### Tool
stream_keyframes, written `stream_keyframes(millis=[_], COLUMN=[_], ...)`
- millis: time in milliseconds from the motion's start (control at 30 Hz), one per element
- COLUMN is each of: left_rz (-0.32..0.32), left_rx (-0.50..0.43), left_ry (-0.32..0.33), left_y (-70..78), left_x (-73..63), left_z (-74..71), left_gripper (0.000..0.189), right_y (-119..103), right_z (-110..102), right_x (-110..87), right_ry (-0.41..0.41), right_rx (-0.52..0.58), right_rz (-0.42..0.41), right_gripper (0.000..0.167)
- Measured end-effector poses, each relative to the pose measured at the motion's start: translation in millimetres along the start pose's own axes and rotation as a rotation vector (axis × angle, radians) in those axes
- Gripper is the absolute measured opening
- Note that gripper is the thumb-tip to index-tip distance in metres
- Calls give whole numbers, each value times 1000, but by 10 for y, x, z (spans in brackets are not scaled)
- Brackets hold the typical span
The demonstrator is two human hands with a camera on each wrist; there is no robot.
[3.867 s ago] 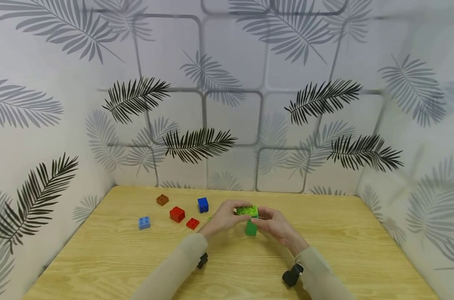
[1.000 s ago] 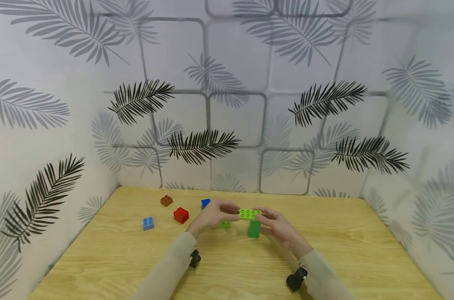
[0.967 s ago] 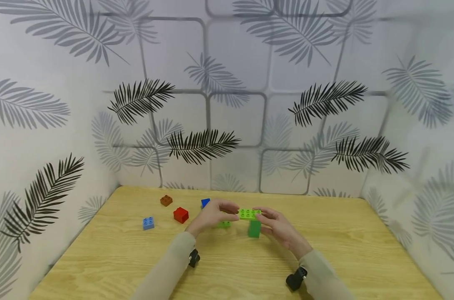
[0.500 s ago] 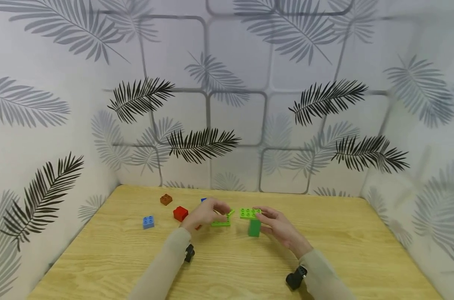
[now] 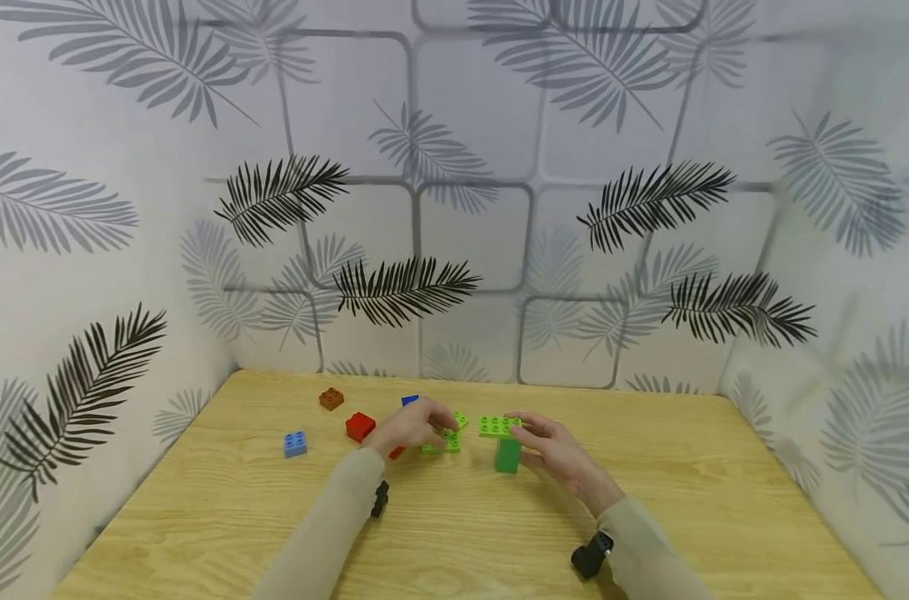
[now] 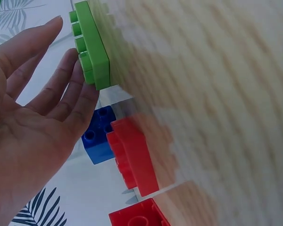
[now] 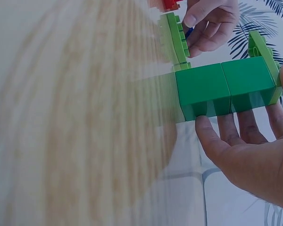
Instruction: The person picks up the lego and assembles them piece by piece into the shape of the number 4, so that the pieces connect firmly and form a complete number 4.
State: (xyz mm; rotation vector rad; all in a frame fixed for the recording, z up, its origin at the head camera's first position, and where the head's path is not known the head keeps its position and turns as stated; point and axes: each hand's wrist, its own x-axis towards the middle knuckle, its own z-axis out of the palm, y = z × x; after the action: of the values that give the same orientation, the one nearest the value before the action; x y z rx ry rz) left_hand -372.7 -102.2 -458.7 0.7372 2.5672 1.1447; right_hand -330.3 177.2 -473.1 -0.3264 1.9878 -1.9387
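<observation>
My right hand (image 5: 566, 457) grips a stack of two dark green toy bricks (image 7: 203, 89) topped by a light green brick (image 5: 499, 427). In the right wrist view its fingers lie along the side of the dark green bricks, the thumb at the top brick. The top brick juts out past the stack to the left. Over the table, my left hand (image 5: 412, 423) hovers at a long light green brick (image 6: 95, 52), thumb and fingers apart, fingertips right beside its studs. Just behind that brick lies another light green piece (image 5: 461, 420), partly covered by the left hand in the head view.
Left of the hands lie a red block (image 5: 360, 427), a light blue brick (image 5: 295, 444) and a brown brick (image 5: 331, 398). A blue brick (image 6: 99, 136) and a flat red brick (image 6: 139, 155) are close by the left hand. Patterned walls bound the wooden table (image 5: 274, 533).
My left hand has let go of the light green brick on the stack and moved left to the long light green brick on the table. The right hand stays at the stack.
</observation>
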Motion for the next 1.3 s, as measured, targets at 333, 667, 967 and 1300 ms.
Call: stream_keyframes(millis=[333,667,967,1300], left_rz=[-37,-73,-30,5], left_rx=[62,65,85,23], left_ry=[-28,-52,-81,-52], left_y=[-35,-38,-36,-31], left_x=[53,66,40,13], left_z=[31,49,38,8], left_gripper=[29,31,32,36], right_y=[10,17,30,35], right_z=[-5,-14,-7,-10], right_x=[-1,7,16,1], right_ry=[-6,-7,-6,-4], right_rx=[0,-10,1,0], right_rz=[-11,-7,-9,-10], right_gripper=[64,63,62,63])
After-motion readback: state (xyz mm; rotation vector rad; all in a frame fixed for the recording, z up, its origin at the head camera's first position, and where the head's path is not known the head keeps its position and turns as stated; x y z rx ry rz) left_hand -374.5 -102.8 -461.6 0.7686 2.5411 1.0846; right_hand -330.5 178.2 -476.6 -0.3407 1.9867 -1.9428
